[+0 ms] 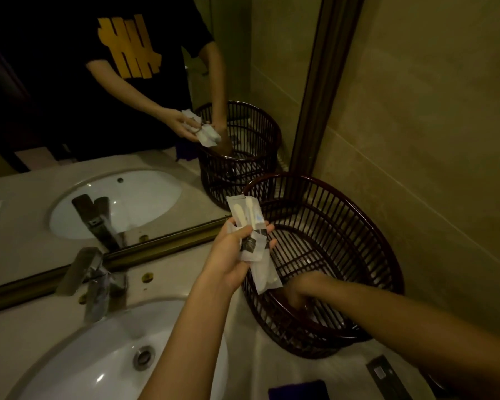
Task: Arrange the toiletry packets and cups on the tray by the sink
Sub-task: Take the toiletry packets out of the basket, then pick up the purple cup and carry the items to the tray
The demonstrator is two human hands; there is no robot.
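My left hand (231,255) grips a bundle of clear toiletry packets (253,232), one showing a white toothbrush and paste, held over the near-left rim of a dark slatted basket tray (358,226). That basket stands on the counter to the right of the sink. My right hand (303,290) reaches down inside the basket at its near side; its fingers are low against the slats, and whether they hold anything is hidden. No cups are in sight.
A white sink basin (107,365) with a metal faucet (96,284) lies to the left. A framed mirror (127,140) backs the counter and repeats the scene. A tiled wall (430,125) closes the right side. A dark flat object (384,373) and something purple (298,389) lie near the front edge.
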